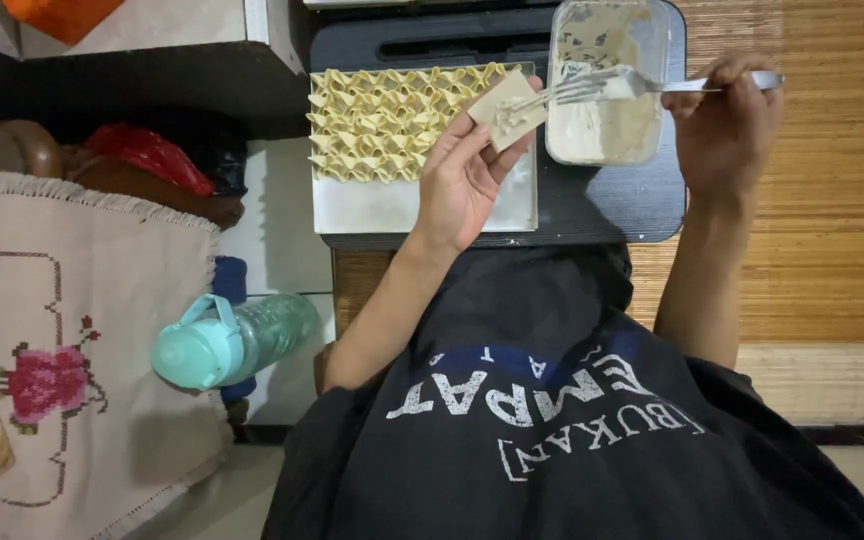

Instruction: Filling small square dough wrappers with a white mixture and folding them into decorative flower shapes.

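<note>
Left hand (pixel 464 185) pinches a square wrapper (pixel 505 108) flat above the tray (pixel 392 207) of folded dumplings (pixel 387 120), while right hand (pixel 724 130), fist clenched around a fork (pixel 632 86), lays it crosswise leftward, tines touching the wrapper, over the filling tub (pixel 604 140).

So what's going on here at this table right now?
A person's left hand holds a square dough wrapper, while the right hand brings a fork with pale filling to it. The fork sits over a plastic container of filling. Beside it, a white tray already holds rows of folded dumplings.
</note>
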